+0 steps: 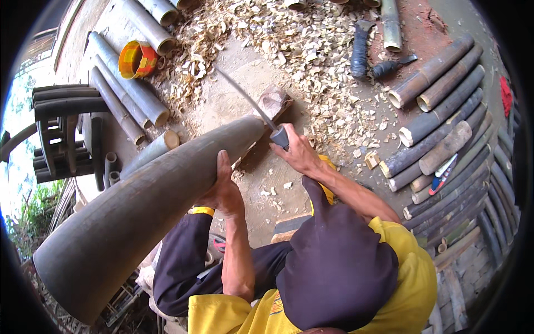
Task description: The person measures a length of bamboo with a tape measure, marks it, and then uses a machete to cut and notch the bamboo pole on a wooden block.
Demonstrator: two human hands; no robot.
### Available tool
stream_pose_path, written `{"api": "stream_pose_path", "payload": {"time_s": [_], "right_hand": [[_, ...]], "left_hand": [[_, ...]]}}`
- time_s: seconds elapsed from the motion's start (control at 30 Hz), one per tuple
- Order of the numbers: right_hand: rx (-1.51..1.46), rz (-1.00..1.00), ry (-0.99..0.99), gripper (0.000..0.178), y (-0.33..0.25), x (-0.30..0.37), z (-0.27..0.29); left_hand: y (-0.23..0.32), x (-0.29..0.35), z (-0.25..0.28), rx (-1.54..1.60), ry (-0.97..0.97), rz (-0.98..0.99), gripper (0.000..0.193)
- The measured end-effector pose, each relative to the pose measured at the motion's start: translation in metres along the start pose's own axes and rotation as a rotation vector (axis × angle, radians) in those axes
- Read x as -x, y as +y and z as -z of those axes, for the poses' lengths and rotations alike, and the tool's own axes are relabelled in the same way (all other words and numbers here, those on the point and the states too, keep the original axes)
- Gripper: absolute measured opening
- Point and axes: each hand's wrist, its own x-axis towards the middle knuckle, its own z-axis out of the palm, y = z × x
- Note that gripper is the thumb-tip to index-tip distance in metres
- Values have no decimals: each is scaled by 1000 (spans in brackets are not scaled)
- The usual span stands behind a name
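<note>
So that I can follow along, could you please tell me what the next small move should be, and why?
Perhaps bring the knife onto the far end of the bamboo pole: the right hand grips its handle near that end, while the left hand supports the pole.

No words or numbers I can read from here. On the yellow shirt I've got a small orange-red print at the chest, partly lost in the folds, too small for me to make out any letters. Over to the upper left, the red and yellow container shows blocks of bright colour on its wall, and I can't resolve any writing there. Across on the right, a slim white, blue and red object lies on the poles, its markings too small to read.
</note>
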Motion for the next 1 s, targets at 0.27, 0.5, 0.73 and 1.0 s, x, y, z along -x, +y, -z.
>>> {"api": "stream_pose_path", "payload": {"time_s": [0.27, 0.5, 0.73, 1.0], "right_hand": [[60, -184, -150, 41, 14, -16, -5], [-163, 294, 329, 34, -47, -6, 10], [-42, -107, -102, 41, 4, -12, 1], [15, 31, 34, 39, 19, -11, 3]], "left_hand": [[-2, 12, -4, 36, -50, -189, 65], [-34, 10, 41, -412, -167, -245, 68], [-42, 13, 51, -870, -327, -668, 66], [-41, 20, 39, -831, -248, -631, 49]]}}
